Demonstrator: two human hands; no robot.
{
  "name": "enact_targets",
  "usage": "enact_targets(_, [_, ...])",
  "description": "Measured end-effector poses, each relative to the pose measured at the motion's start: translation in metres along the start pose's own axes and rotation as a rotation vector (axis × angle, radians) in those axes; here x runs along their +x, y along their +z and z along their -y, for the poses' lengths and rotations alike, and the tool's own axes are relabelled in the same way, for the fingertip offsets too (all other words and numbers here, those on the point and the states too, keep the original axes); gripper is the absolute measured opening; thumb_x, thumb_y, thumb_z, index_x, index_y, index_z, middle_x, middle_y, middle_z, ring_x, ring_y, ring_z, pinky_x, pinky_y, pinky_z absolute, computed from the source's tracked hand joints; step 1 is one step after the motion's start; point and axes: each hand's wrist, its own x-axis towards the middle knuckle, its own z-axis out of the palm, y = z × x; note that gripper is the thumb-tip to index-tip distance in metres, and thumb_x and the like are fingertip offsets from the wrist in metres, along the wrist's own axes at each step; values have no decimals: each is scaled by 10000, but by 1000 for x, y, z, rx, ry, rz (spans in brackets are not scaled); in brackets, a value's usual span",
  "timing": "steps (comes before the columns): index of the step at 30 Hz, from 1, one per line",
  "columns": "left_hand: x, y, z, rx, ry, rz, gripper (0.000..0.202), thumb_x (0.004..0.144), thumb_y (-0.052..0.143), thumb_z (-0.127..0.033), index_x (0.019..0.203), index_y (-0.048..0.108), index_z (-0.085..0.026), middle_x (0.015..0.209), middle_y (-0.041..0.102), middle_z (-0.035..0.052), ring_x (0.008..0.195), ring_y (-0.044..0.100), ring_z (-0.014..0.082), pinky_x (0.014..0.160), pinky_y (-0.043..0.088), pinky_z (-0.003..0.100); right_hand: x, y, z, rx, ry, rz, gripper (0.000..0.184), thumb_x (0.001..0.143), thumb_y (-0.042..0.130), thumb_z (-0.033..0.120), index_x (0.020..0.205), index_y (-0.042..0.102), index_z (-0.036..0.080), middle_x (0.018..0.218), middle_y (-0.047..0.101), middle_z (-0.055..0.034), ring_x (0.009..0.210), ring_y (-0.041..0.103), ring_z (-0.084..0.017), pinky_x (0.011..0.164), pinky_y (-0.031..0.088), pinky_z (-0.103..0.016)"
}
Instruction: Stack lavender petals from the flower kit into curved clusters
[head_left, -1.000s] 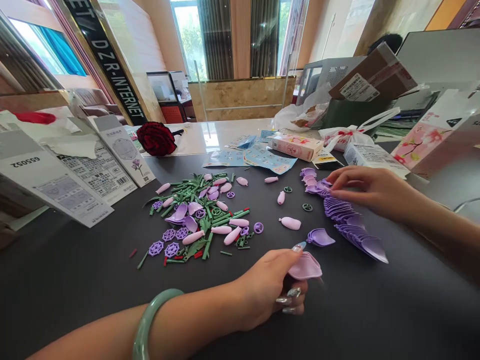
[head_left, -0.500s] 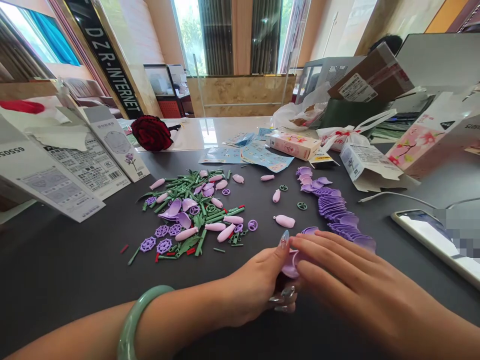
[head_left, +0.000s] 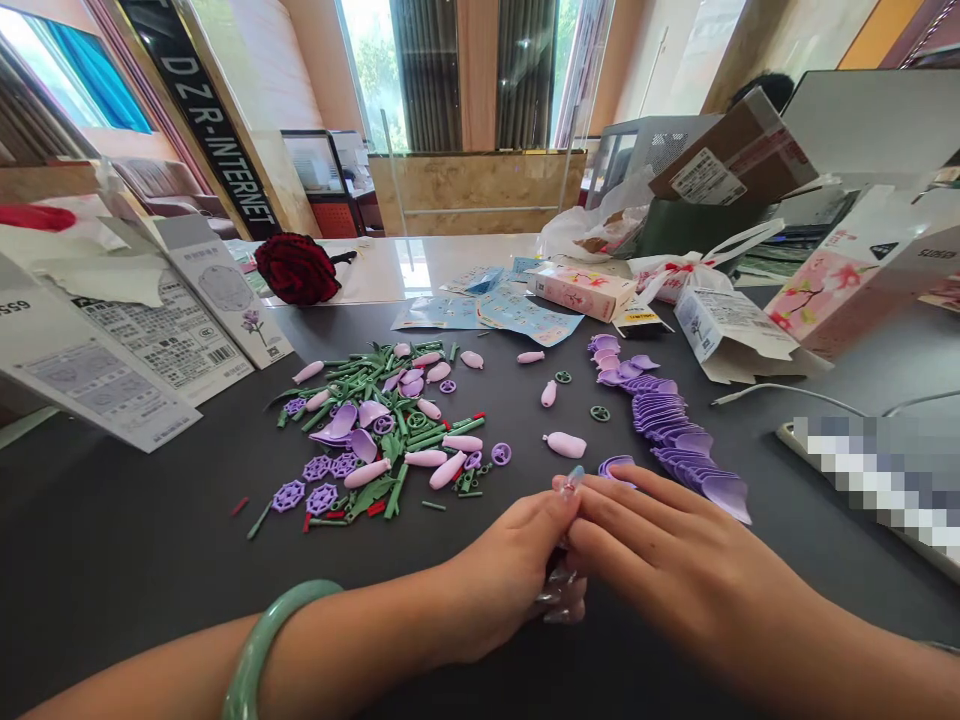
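My left hand (head_left: 517, 570), a green bangle (head_left: 279, 640) on its wrist, is closed with the thumb on top. The fingers of my right hand (head_left: 675, 550) lie together over its fingertips. Between the hands is a light purple petal piece, now hidden by the fingers. Just beyond my right fingertips lie a few curved purple petals (head_left: 616, 466). A long row of overlapping purple petals (head_left: 664, 415) runs along the right. To the left spreads a pile of green stems (head_left: 360, 375), pink bud-shaped pieces (head_left: 448, 470) and purple spoked rings (head_left: 288, 496).
Blue printed sheets (head_left: 525, 312) and a pink flowered box (head_left: 581, 290) lie at the back. Opened white cartons (head_left: 217, 290) stand on the left, near a dark red fabric rose (head_left: 298, 268). On the right are a torn box (head_left: 731, 330), a cable (head_left: 787, 396) and a phone (head_left: 877, 490).
The right fingers have closed in over the left fingertips, covering the light purple petal that showed between the hands. The view has shifted slightly; the pieces on the table have not moved.
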Motion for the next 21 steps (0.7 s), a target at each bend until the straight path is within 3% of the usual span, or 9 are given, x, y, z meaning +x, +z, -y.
enact_targets(4, [1,-2,5,45,42,33,527,731,615,-697,763,435,-202,561,375,-90,469,315,65,508,262,234,-2,2,-3,168,29,-20,337,986,321,131,879,640,153,882,738,-75,838,678,-185,777,528,-328])
enact_targets(10, [-1,-1,4,152,54,-32,481,786,537,-672,778,444,-200,545,372,-88,462,325,76,493,251,249,-7,12,-7,436,176,-1,145,972,485,297,874,516,194,770,654,-11,717,619,-126,663,498,-238])
enact_targets(15, [-3,0,0,177,12,-77,482,810,500,-672,825,459,-192,573,391,-83,469,326,71,496,247,246,-11,10,-4,524,311,20,144,946,531,347,1039,495,243,900,700,-2,794,675,-121,708,530,-212])
enact_targets(21, [-2,1,1,153,-7,-73,543,764,529,-725,863,464,-196,610,396,-79,482,320,73,499,252,238,-23,17,0,662,524,114,384,880,619,412,1190,405,337,1270,633,-39,1114,636,-199,838,558,-302])
